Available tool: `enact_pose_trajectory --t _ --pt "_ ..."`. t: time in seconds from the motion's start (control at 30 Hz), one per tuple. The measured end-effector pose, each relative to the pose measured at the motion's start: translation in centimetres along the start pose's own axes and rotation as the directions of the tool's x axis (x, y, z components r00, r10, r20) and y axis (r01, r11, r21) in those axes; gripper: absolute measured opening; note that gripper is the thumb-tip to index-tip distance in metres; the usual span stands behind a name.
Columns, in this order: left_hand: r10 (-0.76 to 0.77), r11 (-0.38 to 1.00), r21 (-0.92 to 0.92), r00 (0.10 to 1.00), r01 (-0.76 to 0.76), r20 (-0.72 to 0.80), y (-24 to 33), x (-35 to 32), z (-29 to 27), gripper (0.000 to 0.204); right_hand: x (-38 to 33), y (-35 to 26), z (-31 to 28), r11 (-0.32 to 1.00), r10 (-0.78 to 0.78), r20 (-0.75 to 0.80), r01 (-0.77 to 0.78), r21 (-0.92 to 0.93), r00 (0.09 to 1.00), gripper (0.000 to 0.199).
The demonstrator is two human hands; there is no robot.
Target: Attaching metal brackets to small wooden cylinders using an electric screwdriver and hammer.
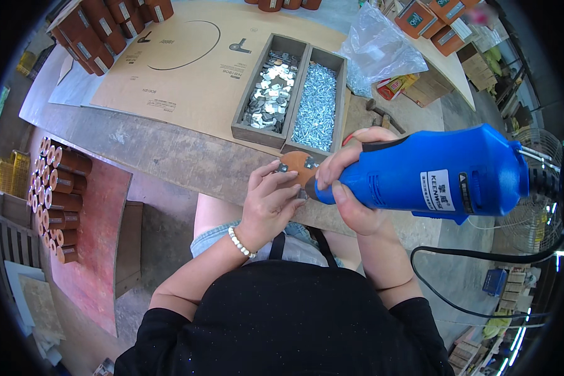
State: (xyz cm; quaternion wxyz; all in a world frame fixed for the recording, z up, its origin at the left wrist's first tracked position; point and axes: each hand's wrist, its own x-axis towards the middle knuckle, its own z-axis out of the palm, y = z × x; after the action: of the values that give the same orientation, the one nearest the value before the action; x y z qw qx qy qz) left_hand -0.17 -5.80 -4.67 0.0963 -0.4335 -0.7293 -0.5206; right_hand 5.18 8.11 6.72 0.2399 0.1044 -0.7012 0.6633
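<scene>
My right hand (360,212) is wrapped round the nose end of a large blue corded power screwdriver (391,166), which lies level and points left. Its dark tip meets a small round reddish-brown wooden disc (296,161) at the table's near edge. Small silver metal plates (311,163) sit on the disc's face. With curled fingers, my left hand (268,199) grips the disc's left and near side, hiding part of it. Just beyond the disc stand two joined wooden trays: one of flat metal plates (272,91), one of silver screws (315,106).
A hammer (382,113) lies right of the trays, near a clear plastic bag (382,47). Brown wooden cylinders (94,37) are stacked at the far left; more (62,200) stand on a reddish board. The black cord (476,254) loops down at right, near a standing fan (532,207).
</scene>
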Motion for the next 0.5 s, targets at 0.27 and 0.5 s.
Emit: enact_pose_trajectory --t 0.27,0.5 --pt "-0.02 0.999 -0.031 1.0 0.021 0.022 0.1 0.1 0.0 0.025 -1.9 -0.1 -5.2 0.962 -0.012 -0.425 0.126 0.241 0.905 0.055" --pt "-0.023 1.0 0.006 1.0 0.023 -0.01 0.3 0.0 -0.1 0.028 -6.3 2.7 -18.9 0.957 0.254 -0.871 -0.241 0.162 0.422 0.038"
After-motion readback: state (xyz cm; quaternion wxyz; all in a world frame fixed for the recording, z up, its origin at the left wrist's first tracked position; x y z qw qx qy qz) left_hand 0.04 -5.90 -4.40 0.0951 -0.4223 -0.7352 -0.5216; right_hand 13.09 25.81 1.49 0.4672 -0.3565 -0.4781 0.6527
